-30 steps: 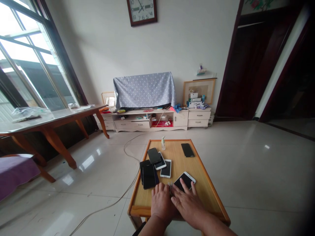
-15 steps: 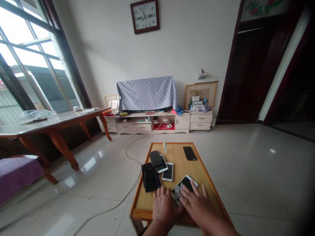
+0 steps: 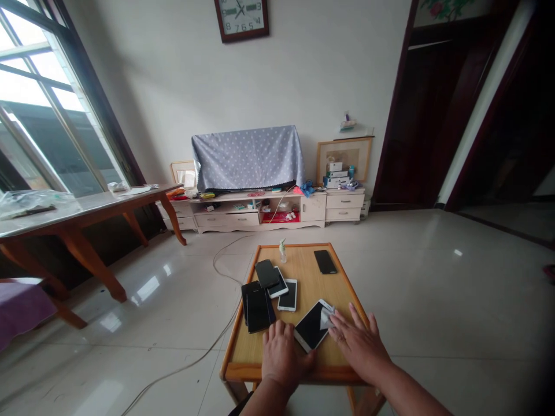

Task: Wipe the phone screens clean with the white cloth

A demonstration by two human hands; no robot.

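A white-framed phone (image 3: 311,327) lies slanted on the near part of a low wooden table (image 3: 277,370). My left hand (image 3: 281,357) rests at the phone's left lower edge, fingers bent and thumb against it, holding it still. My right hand (image 3: 359,345) lies to the right with fingers stretched out, its fingertips pressing a small pale cloth (image 3: 326,319) on the phone's upper right corner.
Several dark and white phones (image 3: 262,292) are piled at the table's left, a black phone (image 3: 325,261) lies far right, and a small bottle (image 3: 282,251) stands at the far edge. A cable (image 3: 203,352) runs over the tiled floor on the left. A long table (image 3: 87,208) stands by the window.
The right hand has slid off the phone's screen toward its upper right corner, uncovering the screen and the cloth. The left hand stays at the phone's left edge. The camera view shifted slightly.
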